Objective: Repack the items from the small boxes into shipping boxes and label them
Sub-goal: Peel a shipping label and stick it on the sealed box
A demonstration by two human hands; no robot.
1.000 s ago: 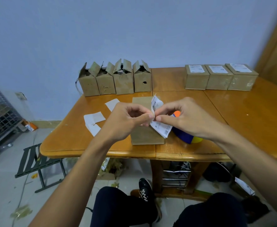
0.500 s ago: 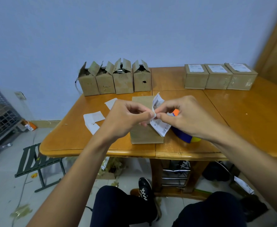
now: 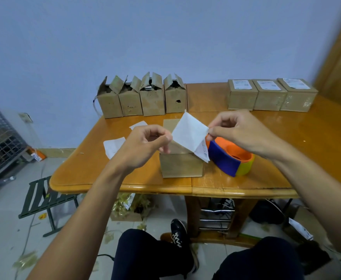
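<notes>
left hand (image 3: pixel 145 146) and right hand (image 3: pixel 244 132) each pinch an edge of the label (image 3: pixel 189 134), held above the closed box (image 3: pixel 180 165), apparently to strip its backing before sticking.

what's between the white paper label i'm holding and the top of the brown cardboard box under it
Nothing visible: left hand and right hand pinch the white paper label above the brown cardboard box. The sheet hides part of its top. The orange, blue and yellow tape dispenser sits beside it.
</notes>
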